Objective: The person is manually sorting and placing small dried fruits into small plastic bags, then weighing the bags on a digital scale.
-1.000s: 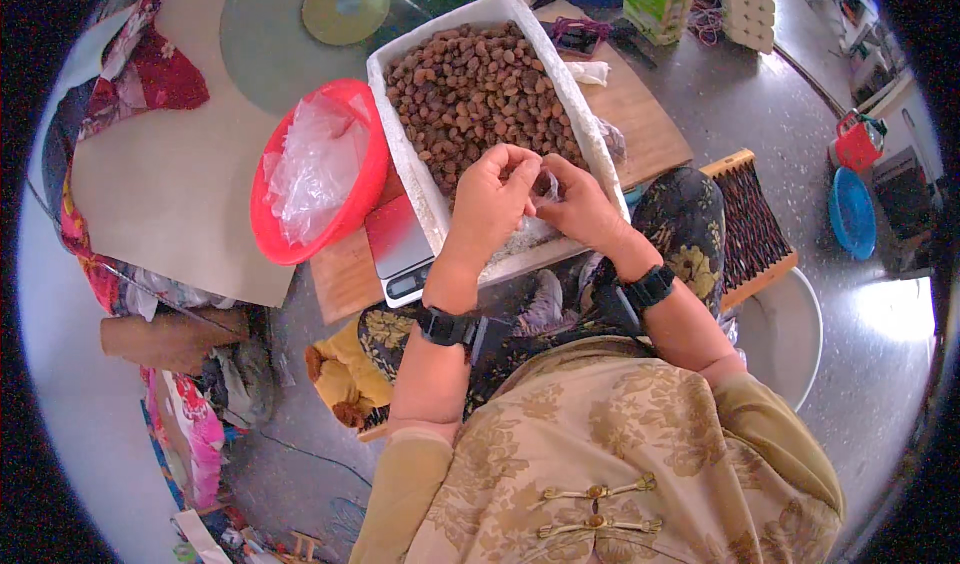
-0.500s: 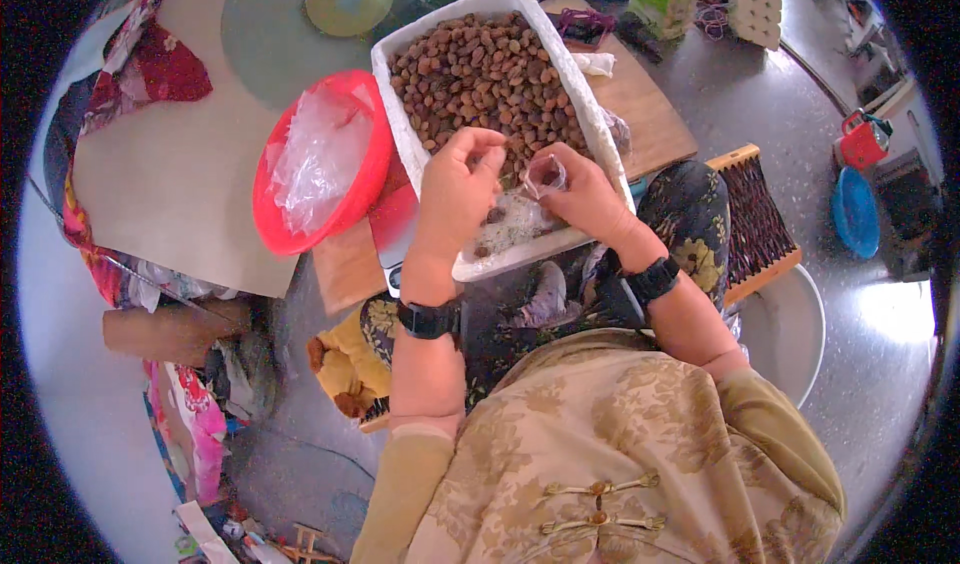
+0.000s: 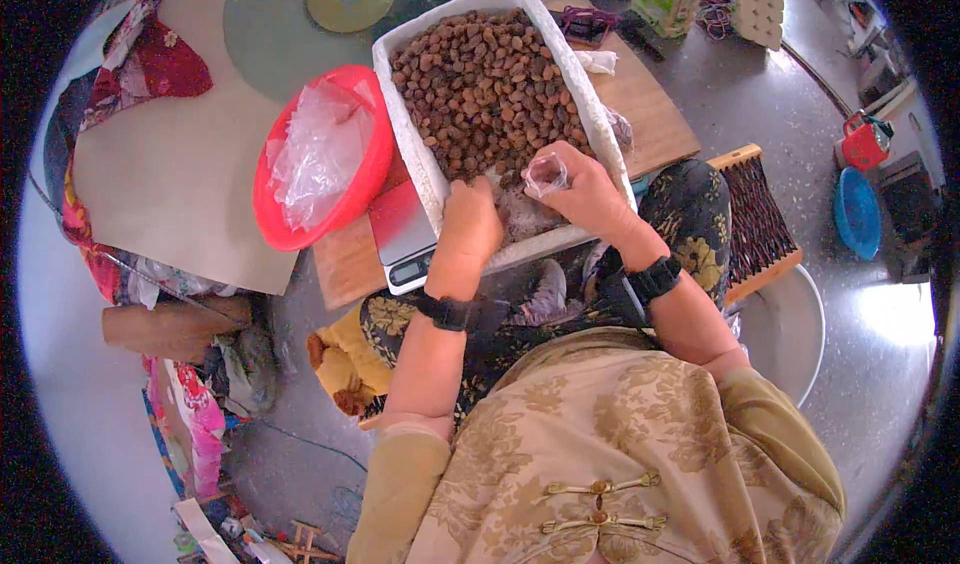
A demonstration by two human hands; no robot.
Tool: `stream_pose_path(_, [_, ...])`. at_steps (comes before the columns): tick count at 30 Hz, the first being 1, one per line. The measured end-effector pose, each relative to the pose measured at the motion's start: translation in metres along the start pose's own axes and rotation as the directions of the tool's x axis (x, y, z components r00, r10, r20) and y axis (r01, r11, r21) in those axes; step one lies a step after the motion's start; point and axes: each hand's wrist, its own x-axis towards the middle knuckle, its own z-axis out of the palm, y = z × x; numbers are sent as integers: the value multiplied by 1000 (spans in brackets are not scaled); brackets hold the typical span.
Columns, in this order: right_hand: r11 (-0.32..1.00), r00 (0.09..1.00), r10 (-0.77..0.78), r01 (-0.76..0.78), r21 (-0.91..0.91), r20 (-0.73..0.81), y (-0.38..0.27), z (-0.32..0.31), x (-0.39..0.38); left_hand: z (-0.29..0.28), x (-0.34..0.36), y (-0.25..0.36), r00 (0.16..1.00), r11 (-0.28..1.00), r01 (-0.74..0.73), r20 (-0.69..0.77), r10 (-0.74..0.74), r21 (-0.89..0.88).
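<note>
A white foam box full of small brown dried fruits rests on a wooden board in front of me. My right hand is at the box's near end, pinching a small clear plastic bag. My left hand rests knuckles-up inside the near end of the box, fingers curled down among the fruits beside the bag; what it holds is hidden. Both wrists wear black watches.
A red basin with crumpled clear plastic bags sits left of the box. A grey digital scale pokes out from under the box. Brown cardboard lies at left, a wooden rack at right, a blue basin far right.
Both hands have slid back from the middle of the box to its near end. The right hand now holds the small clear bag up, and the left has dropped lower.
</note>
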Motion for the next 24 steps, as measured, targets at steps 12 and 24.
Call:
stream_pose_path(12, [999,999,-32,32,13,-28,5,0,-1,-1,-6,11,999,998,-53,2,53,-43])
stream_pose_path(24, [1000,1000,-21,21,22,-4,1,-2,-1,12,3,-4,993,986,-38,-116,19,-163])
